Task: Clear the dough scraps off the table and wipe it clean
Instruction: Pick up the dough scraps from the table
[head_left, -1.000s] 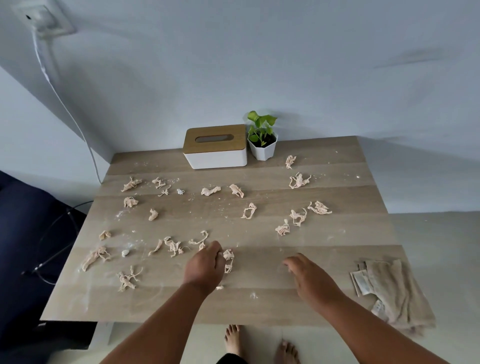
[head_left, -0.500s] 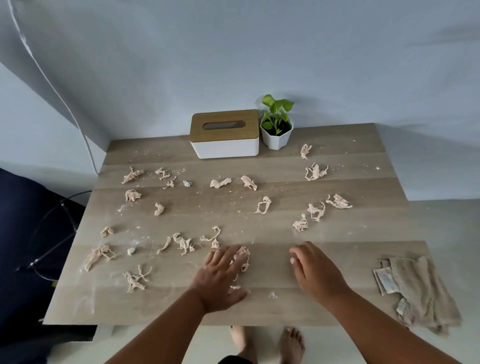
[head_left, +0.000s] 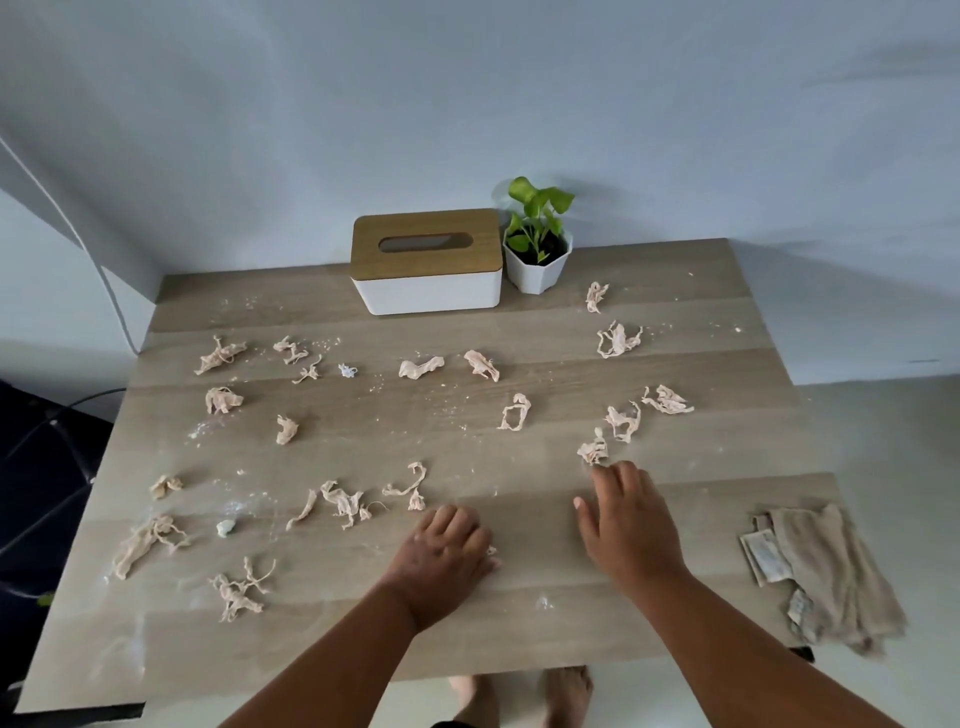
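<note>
Fingers (head_left: 457, 525) of left hand (head_left: 441, 556) curled over a scrap; right hand (head_left: 623, 525) spread, reaching a clump (head_left: 592, 451). Dough scraps (head_left: 343, 501) scattered across desk (head_left: 519, 634). Better: sweep them together first, cloth (head_left: 826, 571) last.

A tissue box (head_left: 427, 260), white with a wooden slotted lid, stood at the far edge against the wall. Just right of it sat a small green plant (head_left: 535, 218) in a white faceted pot (head_left: 537, 267). A white cable (head_left: 98, 270) ran down the wall at far left. Bare feet (head_left: 566, 693) showed on the floor below the near edge.
</note>
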